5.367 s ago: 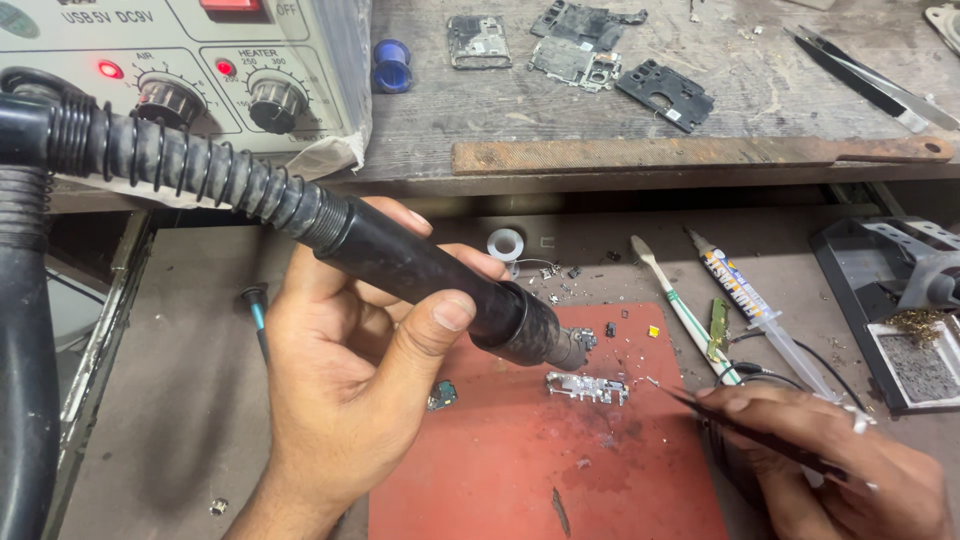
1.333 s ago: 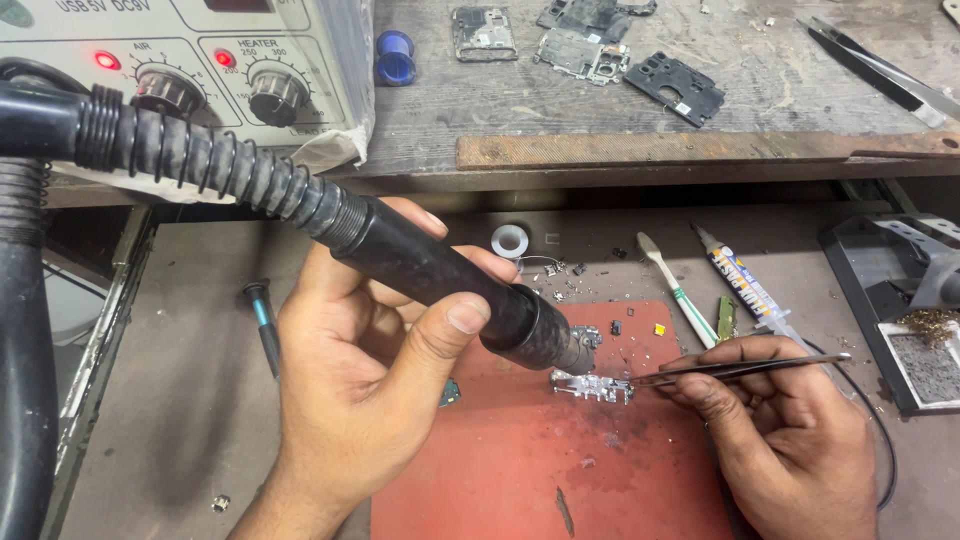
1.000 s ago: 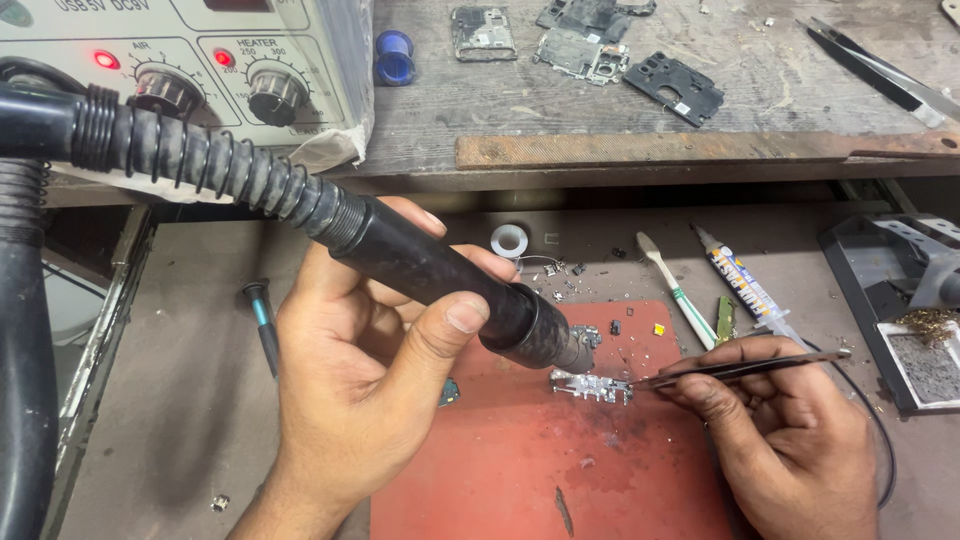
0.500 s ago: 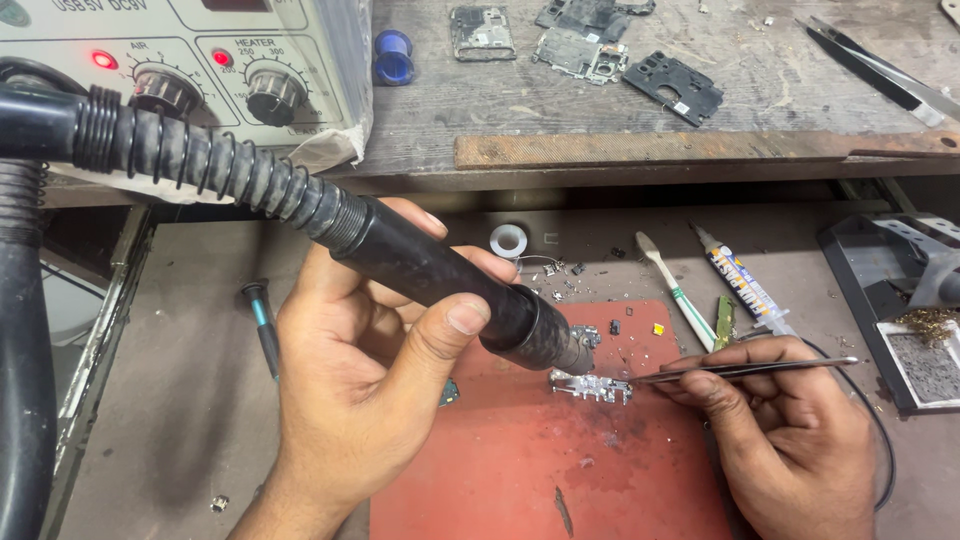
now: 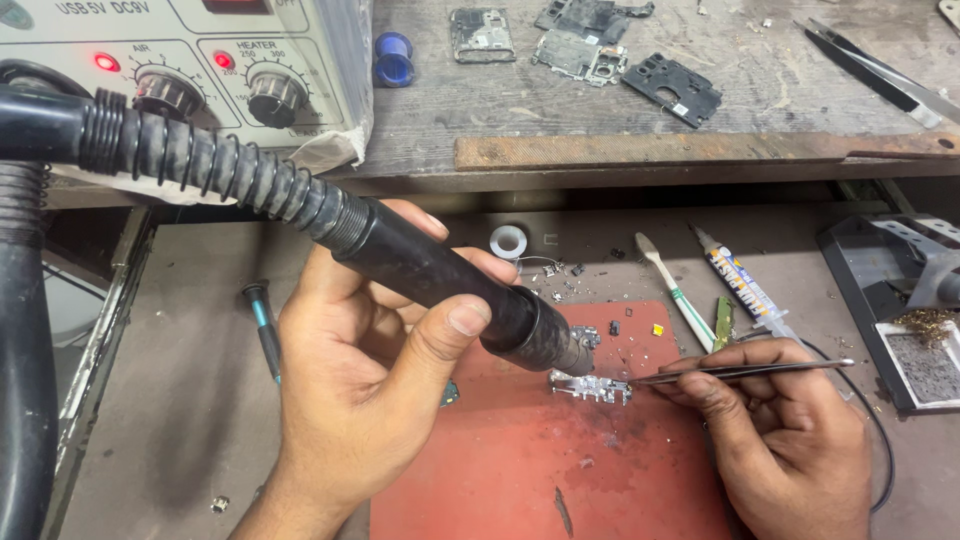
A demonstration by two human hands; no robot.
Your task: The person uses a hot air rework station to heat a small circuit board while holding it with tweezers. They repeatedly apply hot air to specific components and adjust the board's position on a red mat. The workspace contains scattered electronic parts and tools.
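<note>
Gripping the hot-air wand (image 5: 440, 280) mid-frame, left hand (image 5: 370, 400) has fingers wrapped tight, nozzle just above the small board (image 5: 590, 386) on the red mat (image 5: 520, 470). Right hand (image 5: 790, 440), lower right, pinches tweezers (image 5: 745, 372), tips at the board's right end.

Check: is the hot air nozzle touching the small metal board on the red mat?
Cannot tell. In the head view the nozzle ends right above the metal board on the red mat, and its tip overlaps the board's edge, so neither gap nor contact shows plainly.

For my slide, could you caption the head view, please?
Left hand aims hot-air wand at small metal part; right hand steadies it with tweezers.
</note>
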